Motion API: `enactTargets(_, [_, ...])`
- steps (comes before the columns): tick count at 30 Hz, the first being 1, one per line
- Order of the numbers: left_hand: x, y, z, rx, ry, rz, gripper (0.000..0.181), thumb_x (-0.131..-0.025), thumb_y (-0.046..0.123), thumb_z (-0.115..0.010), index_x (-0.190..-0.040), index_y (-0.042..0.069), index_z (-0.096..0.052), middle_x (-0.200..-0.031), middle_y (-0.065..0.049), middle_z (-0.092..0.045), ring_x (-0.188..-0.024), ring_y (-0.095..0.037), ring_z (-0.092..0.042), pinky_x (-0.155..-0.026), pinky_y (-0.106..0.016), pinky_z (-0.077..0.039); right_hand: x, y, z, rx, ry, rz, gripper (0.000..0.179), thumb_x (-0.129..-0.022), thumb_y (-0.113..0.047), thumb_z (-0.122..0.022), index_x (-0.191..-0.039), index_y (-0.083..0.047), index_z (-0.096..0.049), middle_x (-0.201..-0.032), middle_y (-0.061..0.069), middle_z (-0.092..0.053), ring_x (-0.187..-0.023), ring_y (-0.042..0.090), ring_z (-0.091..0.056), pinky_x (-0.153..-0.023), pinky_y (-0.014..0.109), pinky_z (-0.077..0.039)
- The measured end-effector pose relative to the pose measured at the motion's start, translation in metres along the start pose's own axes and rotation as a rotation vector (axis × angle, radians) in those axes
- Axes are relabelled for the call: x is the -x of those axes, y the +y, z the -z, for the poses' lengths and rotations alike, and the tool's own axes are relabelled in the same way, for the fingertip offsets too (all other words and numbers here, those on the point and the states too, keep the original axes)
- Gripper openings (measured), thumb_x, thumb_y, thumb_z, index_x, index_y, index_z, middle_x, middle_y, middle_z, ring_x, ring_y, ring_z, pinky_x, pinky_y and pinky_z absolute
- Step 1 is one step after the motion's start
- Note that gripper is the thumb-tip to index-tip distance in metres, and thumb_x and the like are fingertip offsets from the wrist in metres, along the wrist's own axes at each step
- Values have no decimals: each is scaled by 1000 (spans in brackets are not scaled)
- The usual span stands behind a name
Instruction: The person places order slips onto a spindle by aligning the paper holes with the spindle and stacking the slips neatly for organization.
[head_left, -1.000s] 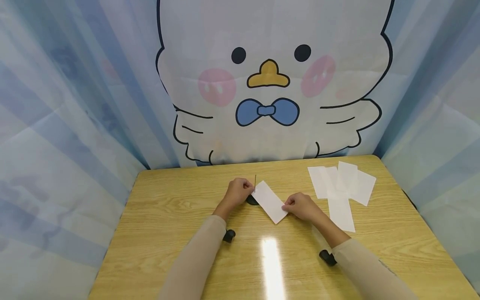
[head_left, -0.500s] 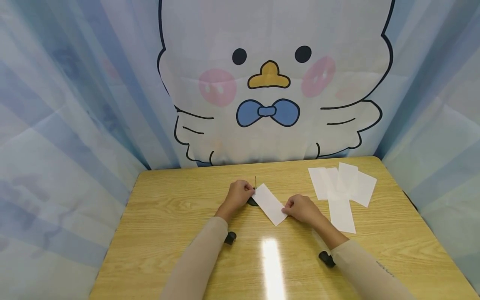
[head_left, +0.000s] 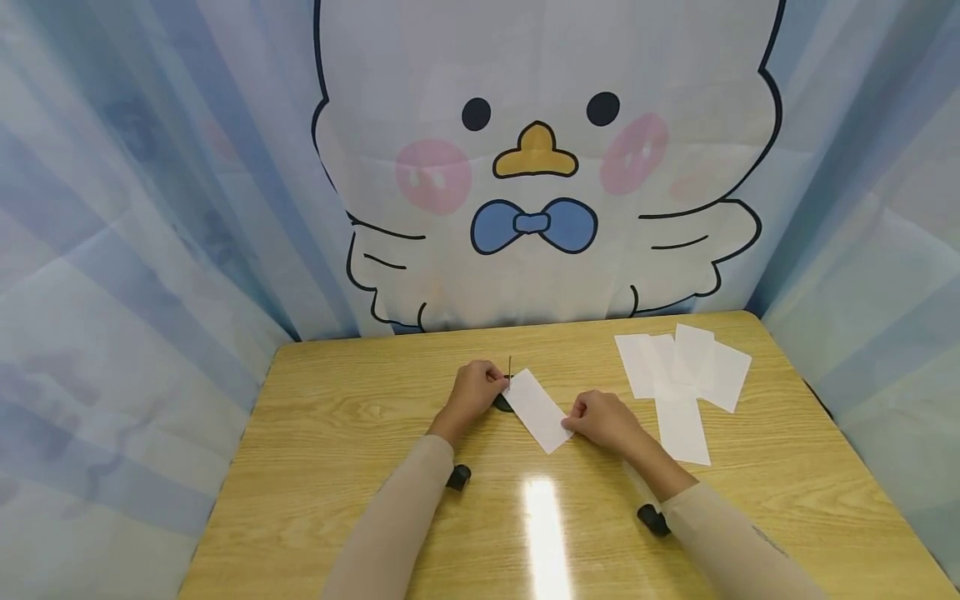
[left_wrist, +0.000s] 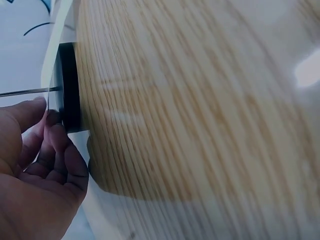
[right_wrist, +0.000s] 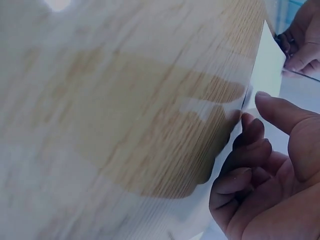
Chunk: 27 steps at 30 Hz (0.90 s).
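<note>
A thin upright metal spike on a round black base, a bill spike [head_left: 510,367], stands near the middle of the table. Against its rod lies one end of a white paper slip [head_left: 537,412]; in the left wrist view the slip's edge [left_wrist: 51,65] sits close above the base [left_wrist: 71,90], and the rod sticks out past it. My left hand [head_left: 476,392] pinches the slip's far end beside the rod. At the near right corner, the thumb and fingertips of my right hand [head_left: 602,417] hold the slip. Whether the rod pierces the paper cannot be seen clearly.
Several white paper slips [head_left: 682,429] overlap in a fan at the table's right rear. A printed curtain [head_left: 532,283] hangs right behind the wooden table [head_left: 337,400], with more curtain on both sides. Black wrist cameras [head_left: 654,520] sit under both forearms.
Both hands and the slip have shifted slightly toward me. The bill spike has also shifted a little the same way. Both hands keep their hold on the slip.
</note>
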<state>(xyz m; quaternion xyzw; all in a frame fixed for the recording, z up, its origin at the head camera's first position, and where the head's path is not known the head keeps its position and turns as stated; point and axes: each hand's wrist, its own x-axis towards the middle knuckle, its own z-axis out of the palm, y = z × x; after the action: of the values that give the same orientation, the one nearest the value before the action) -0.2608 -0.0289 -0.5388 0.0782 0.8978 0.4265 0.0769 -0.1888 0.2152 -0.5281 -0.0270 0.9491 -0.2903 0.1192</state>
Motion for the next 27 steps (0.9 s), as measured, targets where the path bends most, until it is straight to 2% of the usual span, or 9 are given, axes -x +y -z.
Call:
enactTargets(5, [2, -1, 4, 6, 1, -3, 12, -97, 18, -74, -94, 6, -73, -86, -5, -68, -75, -14, -58, -66, -26, -49, 2, 4, 4, -31, 11, 21, 21, -93, -27, -76, -81, -12, -66, -75, 0, -62, -64, 15, -53, -60, 28, -42])
enactTargets(9, [4, -4, 7, 13, -8, -30, 11, -97, 16, -74, -98, 6, -72, -89, -6, -68, -79, -15, -60, -71, -28, -53, 3, 9, 9, -64, 28, 38, 19, -94, -27, -75, -85, -13, -67, -77, 0, -64, -67, 14, -53, -63, 28, -43])
enactTargets(13, [5, -5, 9, 16, -36, -42, 14, -96, 16, -75, -106, 6, -73, -99, -7, -70, -88, -17, -64, -78, -32, -56, 5, 16, 17, -90, 45, 43, 19, -96, -27, -74, -90, -10, -68, -81, 1, -66, -71, 15, -56, -66, 30, -46])
enactTargets(19, [8, -8, 14, -9, -82, -78, 28, -95, 16, -76, -121, 5, -72, -113, -10, -69, -99, -22, -65, -84, -37, -57, 9, 31, 33, -69, 68, 56, 20, -98, -28, -71, -97, -8, -69, -88, 3, -69, -77, 14, -60, -72, 33, -49])
enactTargets(27, [11, -12, 16, -86, -139, -144, 48, -91, 17, -81, -135, 5, -67, -122, -11, -64, -89, -19, -53, -78, -33, -47, 16, 56, 57, -82, 109, 55, 30, -101, -32, -68, -113, -5, -68, -96, 4, -69, -87, 18, -64, -74, 34, -50])
